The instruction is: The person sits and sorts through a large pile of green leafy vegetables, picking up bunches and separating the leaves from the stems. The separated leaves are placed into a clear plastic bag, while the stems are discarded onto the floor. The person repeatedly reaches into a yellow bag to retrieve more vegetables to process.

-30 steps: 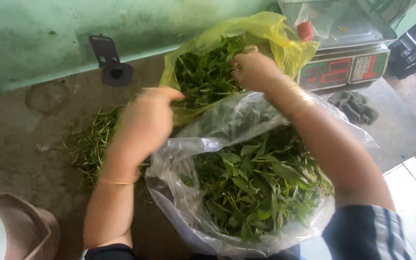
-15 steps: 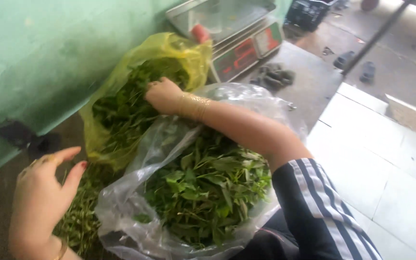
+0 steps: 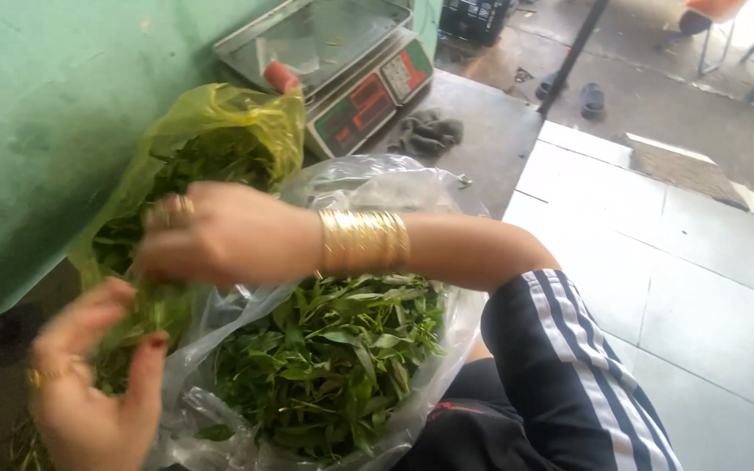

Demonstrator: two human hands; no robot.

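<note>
Both my hands have closed in by the thin yellow plastic bag [image 3: 220, 122]: left hand [image 3: 89, 392] and right hand [image 3: 211, 235] clasp one soft, light bunch of green leafy stems [image 3: 146, 318], best gathered loosely at its middle.

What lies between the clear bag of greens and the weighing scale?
In the head view, a crumpled grey cloth lies on the counter between the clear bag and the scale.

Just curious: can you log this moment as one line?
left hand: gripping leafy greens | right hand: on same bunch | clear bag: full of greens
</note>
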